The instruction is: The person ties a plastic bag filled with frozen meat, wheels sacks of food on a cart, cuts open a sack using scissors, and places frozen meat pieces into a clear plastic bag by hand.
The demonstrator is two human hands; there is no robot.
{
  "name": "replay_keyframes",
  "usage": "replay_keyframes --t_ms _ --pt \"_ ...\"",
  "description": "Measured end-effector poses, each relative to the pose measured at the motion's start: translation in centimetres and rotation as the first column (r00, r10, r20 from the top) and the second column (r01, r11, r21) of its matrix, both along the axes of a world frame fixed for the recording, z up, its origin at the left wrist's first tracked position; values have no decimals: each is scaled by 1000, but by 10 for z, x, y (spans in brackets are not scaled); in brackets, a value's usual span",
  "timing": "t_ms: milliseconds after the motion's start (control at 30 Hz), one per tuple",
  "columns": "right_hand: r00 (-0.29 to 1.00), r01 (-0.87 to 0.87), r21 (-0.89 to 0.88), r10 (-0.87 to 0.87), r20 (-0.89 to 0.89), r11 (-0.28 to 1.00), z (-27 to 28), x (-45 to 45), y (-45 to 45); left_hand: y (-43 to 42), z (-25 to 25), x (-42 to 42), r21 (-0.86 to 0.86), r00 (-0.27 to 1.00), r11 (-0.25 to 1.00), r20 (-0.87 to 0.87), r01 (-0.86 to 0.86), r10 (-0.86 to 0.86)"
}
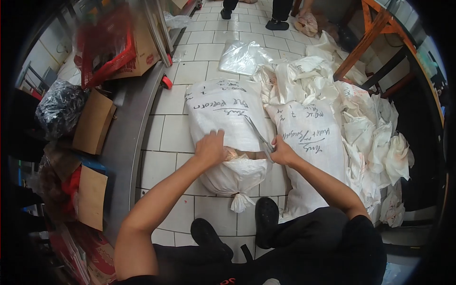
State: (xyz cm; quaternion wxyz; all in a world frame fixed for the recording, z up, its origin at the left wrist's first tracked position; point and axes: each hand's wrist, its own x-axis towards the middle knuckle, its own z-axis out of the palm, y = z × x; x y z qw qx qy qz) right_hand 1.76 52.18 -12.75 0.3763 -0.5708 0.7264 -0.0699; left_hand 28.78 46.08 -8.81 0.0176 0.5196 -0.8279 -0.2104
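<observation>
A white woven sack (223, 121) with black handwriting lies on the tiles in front of me. A cut runs across it near its tied end, and some yellowish-brown contents (233, 154) show through the gap. At the left side of that slit my left hand (212, 148) grips the sack's edge, its fingers partly hidden. My right hand (283, 151) is closed round the handles of metal scissors (257, 132) at the sack's right edge. The scissors' blades point up and left over the sack's surface. Beside it, on the right, lies a second written-on white sack (308, 137).
Crumpled white bags (375, 137) pile up on the right, beneath an orange frame (370, 42). A metal shelf (130, 128) runs along the left, holding boxes and a red crate (107, 47). Clear plastic (242, 57) lies beyond the sack. Another person's feet (277, 24) stand farther off.
</observation>
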Motion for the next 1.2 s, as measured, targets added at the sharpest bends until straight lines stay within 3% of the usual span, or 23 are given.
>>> replay_keyframes --t_ms 33,67,100,133,167,200,267,333,367,533,600,633,700,733,800,933,1033,1067,1133,1200 --pt "989 48 60 -56 136 997 11 4 2 -10 -2 -4 5 1000 1000 -8 -1 1" --pt "956 91 124 -122 267 988 23 8 6 -23 -5 -8 -125 988 982 -28 145 -149" --pt "957 95 126 -125 262 988 35 8 10 -35 -9 -10 -256 954 924 -27 283 -299" --pt "857 -40 203 -71 510 978 47 8 13 -46 -18 -13 -257 953 924 -33 284 -302" --pt "688 -192 242 -46 724 951 55 8 18 -54 -29 -16 -127 913 906 -13 403 -408" --pt "690 -192 249 -50 722 949 60 8 25 -57 -37 -17 7 859 859 -7 511 -511" --pt "463 -401 308 -100 881 863 63 8 39 -62 -52 -11 10 867 870 -76 494 -492" --pt "493 -464 344 -85 866 816 55 9 51 -61 -49 -15 17 870 878 -144 478 -471" --pt "518 -525 373 -60 853 765 51 10 56 -64 -46 -18 77 888 885 -79 459 -454" --pt "558 -496 439 -113 822 749 36 22 63 -66 -43 -41 246 885 891 183 381 -429" --pt "518 -514 417 -117 848 749 29 19 62 -59 -33 -42 231 760 808 274 542 -589" --pt "517 -514 414 -114 848 751 26 18 62 -55 -39 -38 229 759 808 276 543 -589" --pt "497 -513 398 -115 860 761 23 20 61 -48 -49 -23 -26 884 884 12 468 -467" --pt "489 -515 390 -113 865 763 24 23 59 -48 -50 -21 -25 883 882 21 470 -470" --pt "532 -478 397 -101 841 784 30 32 52 -49 -45 -16 -293 861 889 -270 353 -431" --pt "513 -356 366 -147 846 860 35 55 29 -38 -34 -23 -378 806 864 -362 333 -469" --pt "423 -104 455 -374 825 885 34 69 5 -29 -35 -21 -366 803 888 -419 279 -425" --pt "422 -109 452 -371 827 885 27 71 2 -26 -36 -21 -391 796 884 -434 255 -422" --pt "549 9 376 -319 773 927 14 76 -4 -28 -35 -18 -416 791 879 -445 232 -419" --pt "577 15 316 -267 772 948 8 76 1 -32 -34 -12 -388 791 904 -489 181 -368"
